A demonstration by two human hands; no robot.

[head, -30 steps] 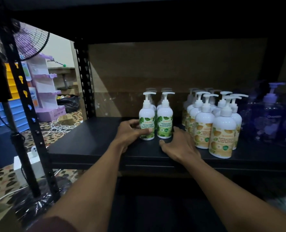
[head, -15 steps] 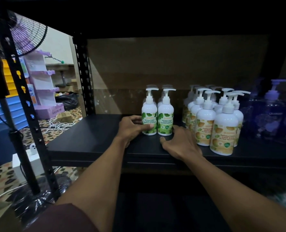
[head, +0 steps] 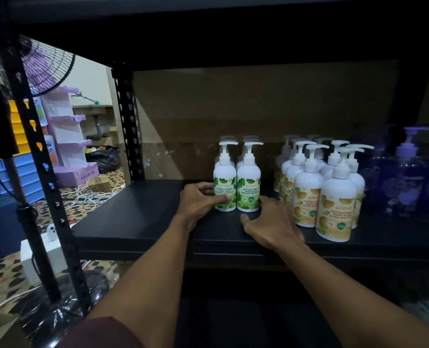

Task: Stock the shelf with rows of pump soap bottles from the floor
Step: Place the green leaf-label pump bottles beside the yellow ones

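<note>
Black shelf [head: 138,222] board runs across in front of us, dim under the tier above. Our left hand [head: 198,200] is curled round the lower body of the left green-label bottle [head: 224,182], thumb across its label. Our right hand [head: 271,224] lies low on the board, thumb spread away and fingers laid against the foot of the right green-label bottle [head: 249,183], not wrapped round it as far as we can see. Both bottles stand upright, touching side by side, with more pump heads just behind them.

We judge these to be stiff, smooth plastic, fairly weighty if full, and prone to tipping because of the narrow neck and long spout. The glossy label could slip, so we would hold the wide body low down and push from the base, never from the pump.

On the right, the orange-label bottles [head: 334,202] crowd near, with only a narrow gap beside our right hand; their spouts jut out and could catch. Beyond them stand purple bottles [head: 407,182]. Leftward, bare board shows as far as the upright post [head: 126,121]. The front edge sits close under our wrists, so we would set bottles well back from it.
</note>
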